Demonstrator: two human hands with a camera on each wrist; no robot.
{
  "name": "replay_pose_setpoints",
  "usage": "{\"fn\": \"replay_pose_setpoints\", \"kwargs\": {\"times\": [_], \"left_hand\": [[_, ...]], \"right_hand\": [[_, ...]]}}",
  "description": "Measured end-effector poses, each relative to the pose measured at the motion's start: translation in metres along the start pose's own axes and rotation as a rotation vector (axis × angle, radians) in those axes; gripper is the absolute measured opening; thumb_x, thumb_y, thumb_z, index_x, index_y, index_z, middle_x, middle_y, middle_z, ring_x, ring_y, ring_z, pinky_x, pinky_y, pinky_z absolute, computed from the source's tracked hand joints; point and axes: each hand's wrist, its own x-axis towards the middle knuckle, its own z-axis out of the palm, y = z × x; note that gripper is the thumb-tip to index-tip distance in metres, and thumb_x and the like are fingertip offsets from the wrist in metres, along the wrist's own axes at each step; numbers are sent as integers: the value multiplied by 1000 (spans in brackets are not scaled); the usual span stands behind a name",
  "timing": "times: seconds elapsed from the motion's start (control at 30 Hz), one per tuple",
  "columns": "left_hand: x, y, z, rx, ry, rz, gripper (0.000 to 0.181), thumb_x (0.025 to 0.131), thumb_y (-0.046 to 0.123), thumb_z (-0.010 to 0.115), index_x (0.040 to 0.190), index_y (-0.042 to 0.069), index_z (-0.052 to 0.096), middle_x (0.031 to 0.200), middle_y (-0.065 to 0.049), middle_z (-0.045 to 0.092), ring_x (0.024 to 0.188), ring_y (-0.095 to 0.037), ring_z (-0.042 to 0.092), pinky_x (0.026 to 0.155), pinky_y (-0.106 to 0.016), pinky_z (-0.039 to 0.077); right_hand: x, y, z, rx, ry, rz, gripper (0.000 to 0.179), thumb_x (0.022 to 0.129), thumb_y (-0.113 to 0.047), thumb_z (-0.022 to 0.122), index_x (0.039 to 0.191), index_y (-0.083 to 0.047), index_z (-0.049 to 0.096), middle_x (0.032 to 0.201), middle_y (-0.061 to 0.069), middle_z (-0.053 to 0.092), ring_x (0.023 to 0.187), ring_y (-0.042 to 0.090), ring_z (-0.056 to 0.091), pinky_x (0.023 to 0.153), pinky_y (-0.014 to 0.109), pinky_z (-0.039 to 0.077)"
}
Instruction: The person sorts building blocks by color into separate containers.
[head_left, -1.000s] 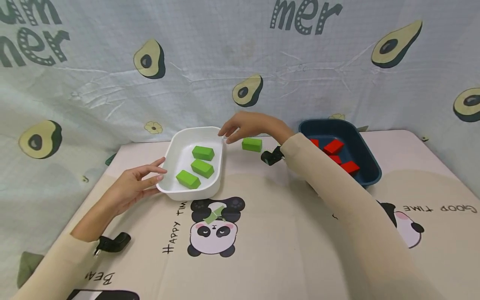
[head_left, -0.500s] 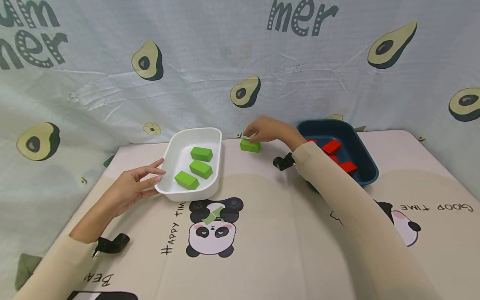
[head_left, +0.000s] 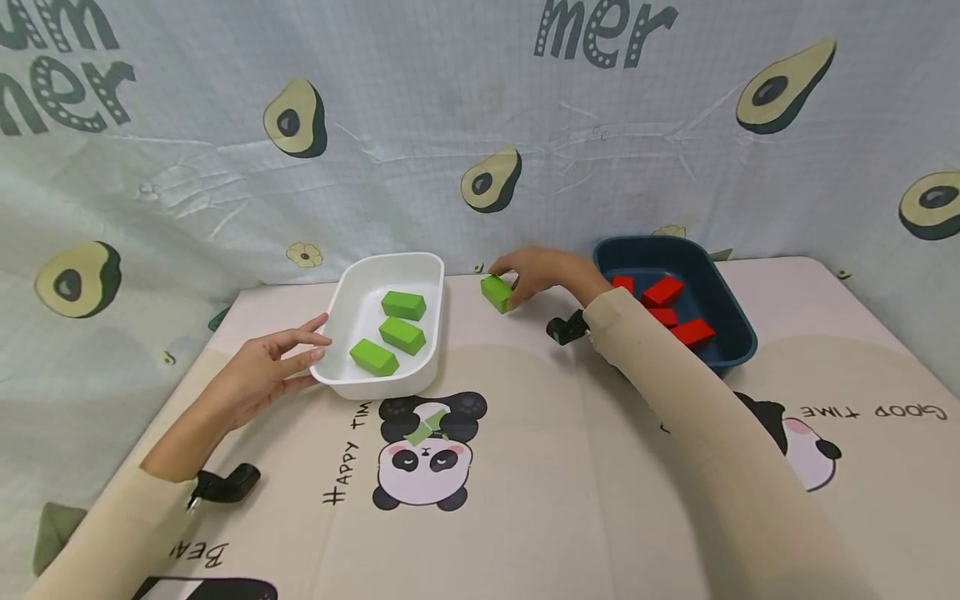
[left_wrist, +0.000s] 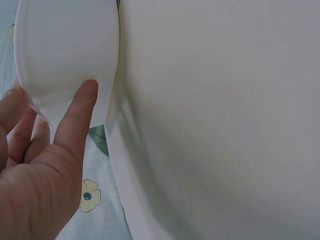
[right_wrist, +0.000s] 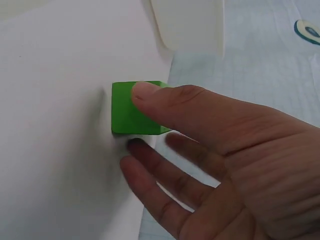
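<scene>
In the head view, my right hand (head_left: 543,273) pinches a green block (head_left: 496,293) at the back of the table, right of a white tray (head_left: 437,333). The right wrist view shows the thumb across the end of the green block (right_wrist: 122,107), with other fingers below and behind it. My left hand (head_left: 258,375) rests at the white tray's left side, its fingers fairly straight at the rim. In the left wrist view one fingertip touches the outer wall of the white tray (left_wrist: 70,50). Three more green blocks (head_left: 402,335) lie inside this tray.
A dark blue tray (head_left: 738,333) holding several red blocks (head_left: 663,292) stands at the back right, behind the right forearm. A patterned cloth (head_left: 420,200) hangs along the table's back edge. Black wrist cameras (head_left: 228,483) stick out from both wrists.
My right hand has moved right from the white tray's rim to the green block outside it and taken hold. That block has turned slightly. The left hand has stayed at the tray.
</scene>
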Motion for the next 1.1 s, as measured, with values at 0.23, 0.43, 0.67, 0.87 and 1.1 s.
{"fn": "replay_pose_setpoints", "kwargs": {"times": [0.23,0.43,0.67,0.87,1.1], "left_hand": [[0,0,2,12,-5,-7,41,100,11,66,135,-7,56,170,-1,13,153,-36,21,93,-30,58],[1,0,1,6,-11,0,41,100,12,66,135,-7,56,170,-3,13,152,-36,23,93,-29,58],[3,-1,2,8,-22,5,42,100,15,67,134,-7,56,170,-3,12,151,-36,24,94,-30,57],[2,0,1,9,-18,11,42,101,13,65,135,-8,55,171,-3,11,152,-37,20,93,-29,57],[0,0,-1,16,-16,-3,45,101,13,65,137,-10,52,171,-1,11,154,-36,16,93,-29,57]], "right_hand": [[3,9,4,50,-8,-52,72,89,-9,78,153,-13,46,152,11,49,132,30,56,109,42,47],[5,13,4,76,-2,-67,67,89,-6,77,150,-11,50,152,9,49,133,30,55,110,41,48],[4,12,4,137,-9,-66,66,87,-7,80,147,-10,53,148,10,54,132,31,55,108,41,49],[14,0,9,65,15,-51,65,87,-24,82,143,-8,53,142,16,57,127,29,57,107,39,49],[17,-3,23,250,64,-17,77,85,-22,83,151,-7,45,144,14,53,131,28,51,112,39,44]]}}
